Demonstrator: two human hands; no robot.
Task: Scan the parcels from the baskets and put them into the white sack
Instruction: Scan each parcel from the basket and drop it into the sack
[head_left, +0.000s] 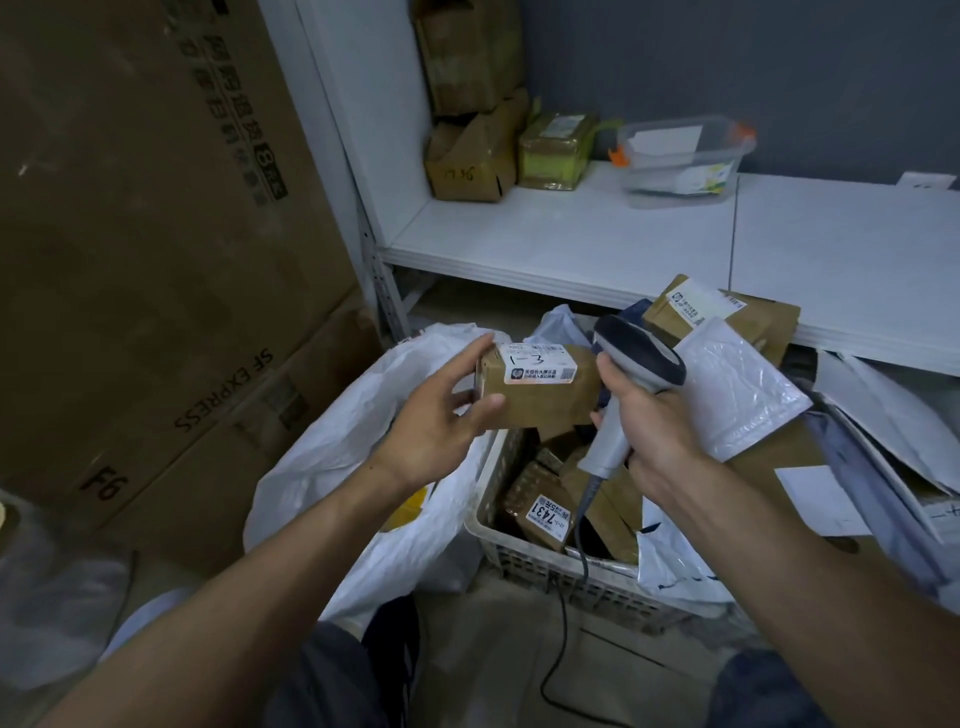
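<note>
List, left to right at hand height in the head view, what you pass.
Large brown cardboard carton printed SF EXPRESS → white plastic sack → left hand → small brown cardboard parcel marked 1-3 → grey handheld barcode scanner → white bubble mailer.

A parcel storeroom: labelled parcels (540, 387), stacked cartons (145, 249), white shelving (571, 239).

White shelf (597, 244), back edge from left corner: brown cartons (470, 156), green-wrapped parcel (556, 150), clear tub (683, 161). Floor (483, 639): basket (524, 564) beside white sack (363, 415).
</note>
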